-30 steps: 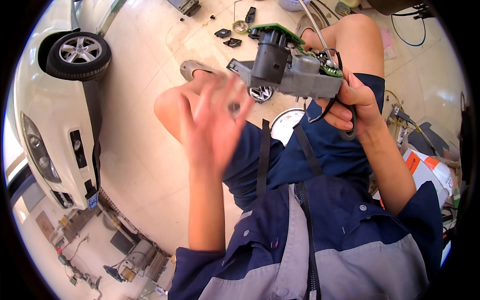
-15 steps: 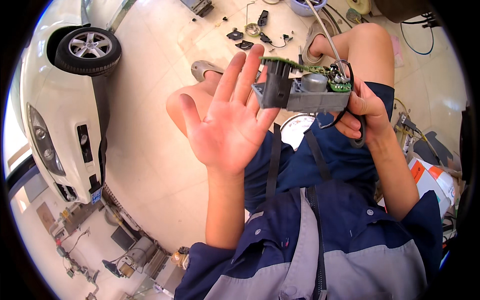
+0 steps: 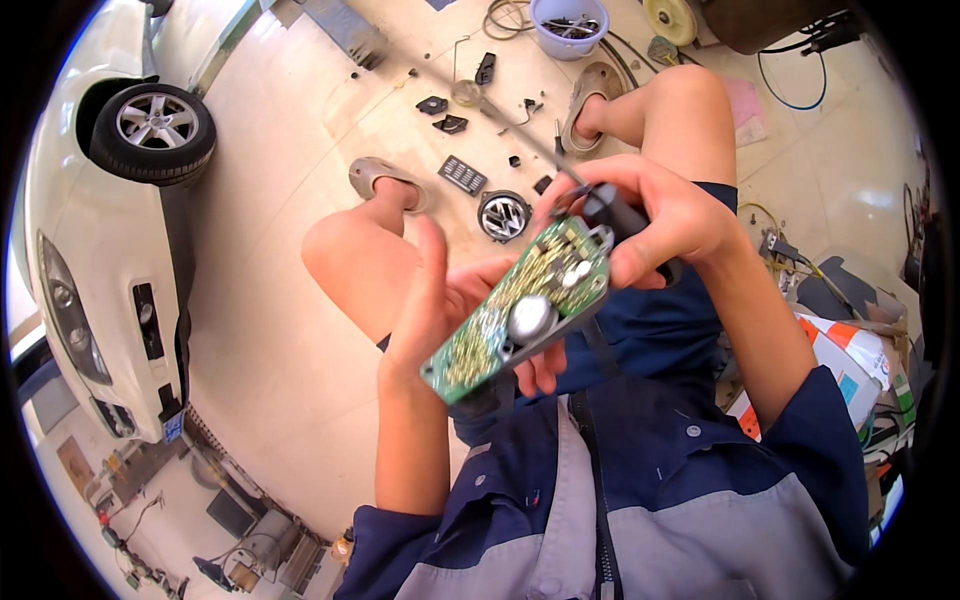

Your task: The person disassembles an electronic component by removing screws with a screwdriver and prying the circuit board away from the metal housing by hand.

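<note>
A long electronic module with a green circuit board (image 3: 490, 325) and a round silver component on its face lies tilted before my chest. My left hand (image 3: 420, 310) cups it from below, fingers showing past its lower edge and thumb raised apart from it. At its upper end my right hand (image 3: 670, 215) is closed round the black handle (image 3: 612, 212) of what looks like a screwdriver. Its long thin metal shaft (image 3: 530, 140) points up and left, blurred. Some right fingertips are close to the module's end; whether they press on it is hidden.
On the tiled floor ahead lie a round car emblem (image 3: 503, 216), a slotted black plate (image 3: 463, 175) and several small black parts. A lilac bucket (image 3: 568, 28) of parts stands beyond. A white car (image 3: 110, 290) is at left, cardboard boxes (image 3: 850, 365) at right.
The module has come down and left, its circuit board turned toward view. My left hand has gone from open and raised to under it. My right hand has moved left to the handle.
</note>
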### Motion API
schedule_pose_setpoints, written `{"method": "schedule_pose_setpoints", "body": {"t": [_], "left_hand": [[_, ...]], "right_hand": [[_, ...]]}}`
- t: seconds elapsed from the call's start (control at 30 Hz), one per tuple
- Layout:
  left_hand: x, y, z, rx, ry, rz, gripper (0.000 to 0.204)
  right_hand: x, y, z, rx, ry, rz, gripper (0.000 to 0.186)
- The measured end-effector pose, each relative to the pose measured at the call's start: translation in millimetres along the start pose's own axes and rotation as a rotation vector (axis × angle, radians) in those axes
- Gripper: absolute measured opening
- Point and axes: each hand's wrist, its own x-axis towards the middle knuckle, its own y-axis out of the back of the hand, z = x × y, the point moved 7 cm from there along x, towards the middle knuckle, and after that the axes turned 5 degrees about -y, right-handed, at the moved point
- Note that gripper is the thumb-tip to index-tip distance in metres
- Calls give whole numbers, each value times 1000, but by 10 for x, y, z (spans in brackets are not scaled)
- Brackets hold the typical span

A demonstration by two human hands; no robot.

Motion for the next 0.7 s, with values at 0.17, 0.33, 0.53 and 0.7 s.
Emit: {"method": "schedule_pose_setpoints", "body": {"t": [0.17, 0.33, 0.53, 0.7], "left_hand": [[-6, 45, -140, -17, -27, 20, 69], [-68, 102, -71, -148, -221, 17, 65], [-180, 394, 18, -83, -374, 156, 64], [-295, 670, 215, 343, -406, 549, 57]], "right_hand": [[66, -99, -296, -491, 22, 23, 66], [-269, -94, -510, -510, 153, 476, 41], [-623, -78, -104, -197, 109, 582, 35], [-778, -100, 195, -247, 20, 487, 39]]}}
